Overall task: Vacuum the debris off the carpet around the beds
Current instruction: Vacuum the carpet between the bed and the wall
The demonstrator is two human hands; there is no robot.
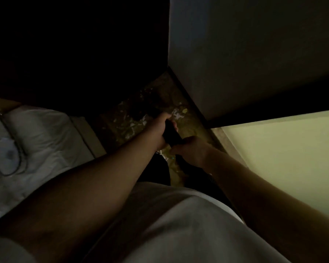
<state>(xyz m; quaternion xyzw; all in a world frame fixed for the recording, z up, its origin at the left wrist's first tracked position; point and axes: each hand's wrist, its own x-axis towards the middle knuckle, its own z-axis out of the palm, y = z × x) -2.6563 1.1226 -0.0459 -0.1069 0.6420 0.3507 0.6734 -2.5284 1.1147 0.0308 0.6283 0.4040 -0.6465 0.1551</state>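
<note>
The left hand [160,129], ahead, and the right hand [191,150] both grip a dark handle [171,136], presumably to steer the vacuum along the narrow carpet [125,118] just beyond them, where pale debris [176,114] lies between bed [46,133] leftward and wall [283,158] rightward; its dust bin is hidden

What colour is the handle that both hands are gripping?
The handle looks black, though the light is dim; head view.

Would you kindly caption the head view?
Beside a bed, left hand and right hand grip a dark handle above littered carpet.
</note>
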